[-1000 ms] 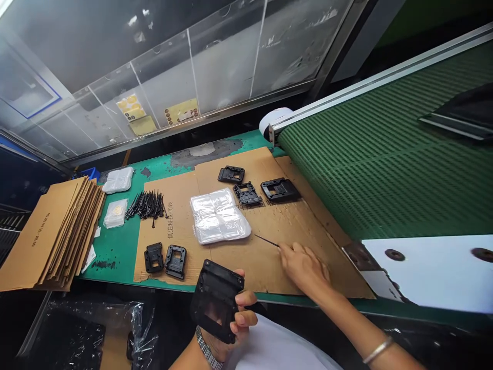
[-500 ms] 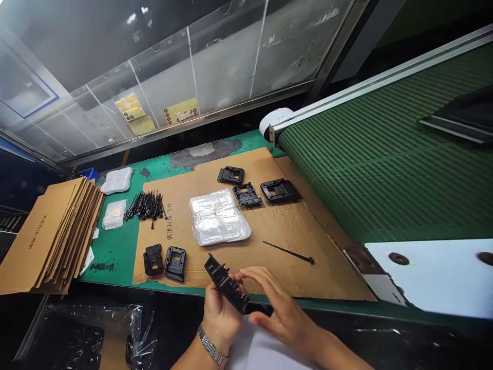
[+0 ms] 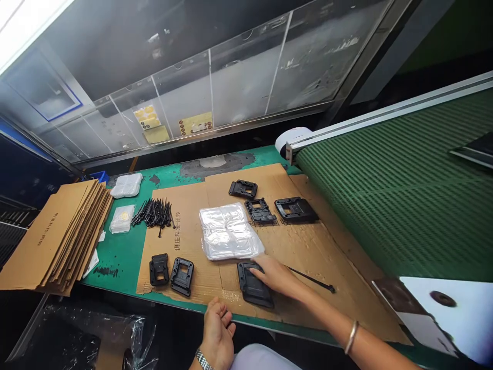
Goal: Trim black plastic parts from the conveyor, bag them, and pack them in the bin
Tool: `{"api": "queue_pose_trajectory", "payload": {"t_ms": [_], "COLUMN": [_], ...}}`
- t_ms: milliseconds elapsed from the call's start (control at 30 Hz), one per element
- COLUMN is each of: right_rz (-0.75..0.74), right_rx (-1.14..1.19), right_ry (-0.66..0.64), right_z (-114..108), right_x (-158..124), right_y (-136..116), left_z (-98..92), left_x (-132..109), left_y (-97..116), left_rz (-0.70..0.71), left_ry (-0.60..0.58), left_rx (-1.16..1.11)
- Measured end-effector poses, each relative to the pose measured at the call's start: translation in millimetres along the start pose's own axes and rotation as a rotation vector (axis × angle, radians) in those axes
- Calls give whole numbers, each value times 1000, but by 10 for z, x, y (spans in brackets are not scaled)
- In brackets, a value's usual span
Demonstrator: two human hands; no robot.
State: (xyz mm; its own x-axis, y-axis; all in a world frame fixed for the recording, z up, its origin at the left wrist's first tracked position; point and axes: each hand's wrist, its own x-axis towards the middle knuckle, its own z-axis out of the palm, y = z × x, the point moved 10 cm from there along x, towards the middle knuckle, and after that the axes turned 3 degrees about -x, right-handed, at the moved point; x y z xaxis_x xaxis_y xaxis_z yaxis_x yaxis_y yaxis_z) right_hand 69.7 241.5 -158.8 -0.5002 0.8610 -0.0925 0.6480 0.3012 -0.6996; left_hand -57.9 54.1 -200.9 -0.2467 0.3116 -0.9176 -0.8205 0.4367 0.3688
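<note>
Black part [image 3: 253, 292] lies partly beneath outstretched right hand [image 3: 276, 274].

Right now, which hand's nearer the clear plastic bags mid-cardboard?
Right. The right hand is at the clear bags' near right corner, contact unclear; the left hand is farther off, by the table's near edge.

A very bright white light [image 3: 23, 23] glares in the top left corner. The table [image 3: 129, 257] is lit well, but the space under it is dark. The clear bags [image 3: 227, 231] have shiny white spots. The right hand [image 3: 275, 275] looks a bit smeary. Near the picture's sides, things look stretched and fuzzy.
</note>
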Motion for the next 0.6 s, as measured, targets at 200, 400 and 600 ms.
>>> {"api": "queue_pose_trajectory", "payload": {"t_ms": [200, 400, 600], "right_rz": [-58, -54, -16], "right_rx": [-102, 30, 328], "right_ry": [167, 229, 204], "right_z": [125, 271, 123], "right_x": [380, 696, 794], "right_y": [-465, -551, -477], "left_z": [26, 21, 253], "left_x": [-4, 80, 144], "left_y": [156, 307, 1001], "left_rz": [55, 154, 605], "left_ry": [-72, -155, -160], "left_rx": [-56, -38, 279]}}
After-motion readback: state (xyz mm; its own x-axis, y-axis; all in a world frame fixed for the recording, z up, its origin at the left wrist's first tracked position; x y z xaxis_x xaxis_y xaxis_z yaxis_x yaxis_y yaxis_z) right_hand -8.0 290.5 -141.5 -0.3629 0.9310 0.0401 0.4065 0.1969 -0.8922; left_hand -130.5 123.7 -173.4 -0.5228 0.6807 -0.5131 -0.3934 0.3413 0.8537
